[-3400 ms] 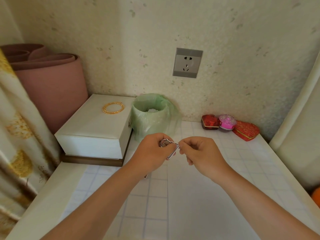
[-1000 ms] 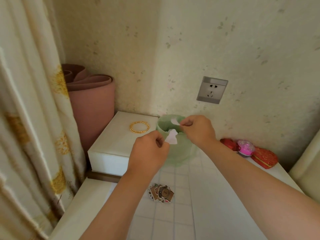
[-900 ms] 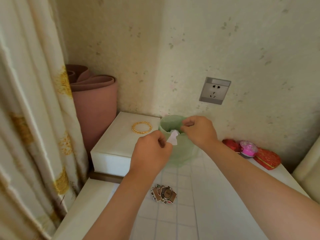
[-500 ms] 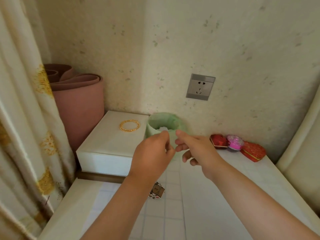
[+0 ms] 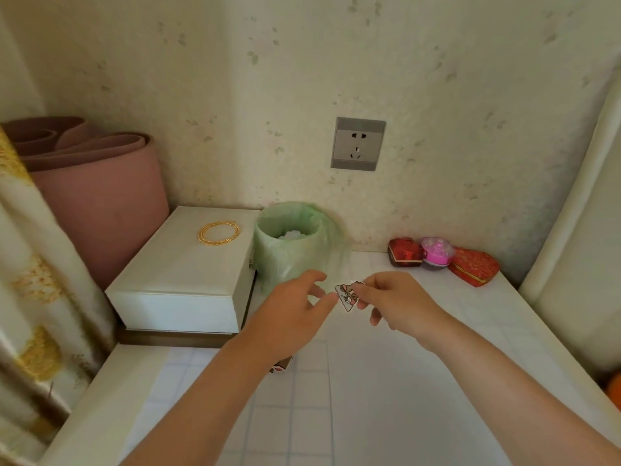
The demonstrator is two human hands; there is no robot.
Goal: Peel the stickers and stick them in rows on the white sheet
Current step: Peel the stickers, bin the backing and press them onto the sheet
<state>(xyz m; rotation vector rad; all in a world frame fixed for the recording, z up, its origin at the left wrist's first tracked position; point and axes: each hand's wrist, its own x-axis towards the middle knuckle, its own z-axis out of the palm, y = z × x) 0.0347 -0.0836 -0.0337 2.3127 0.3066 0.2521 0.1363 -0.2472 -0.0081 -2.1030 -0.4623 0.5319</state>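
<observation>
Head view: the right hand (image 5: 395,306) pinches a small cartoon sticker (image 5: 347,294) between thumb and forefinger, its other fingers curled under. The sticker hangs in the air above the far end of the table, just in front of a green-lined waste bin (image 5: 292,245). The left hand (image 5: 289,319) reaches toward it with fingers loosely extended and slightly apart, holding nothing; its fingertips come up to the sticker's left edge, though whether they touch it I cannot tell. Beneath the left wrist, the corner of a stack of stickers (image 5: 280,367) peeks out on the gridded table cover (image 5: 215,398). The white sheet (image 5: 396,391) lies flat on the table under the right forearm. Left of the bin stands a white box (image 5: 181,284) with a gold bangle (image 5: 218,232) on top. Three heart-shaped boxes (image 5: 437,255) sit by the wall at right, below a wall socket (image 5: 358,143).
</observation>
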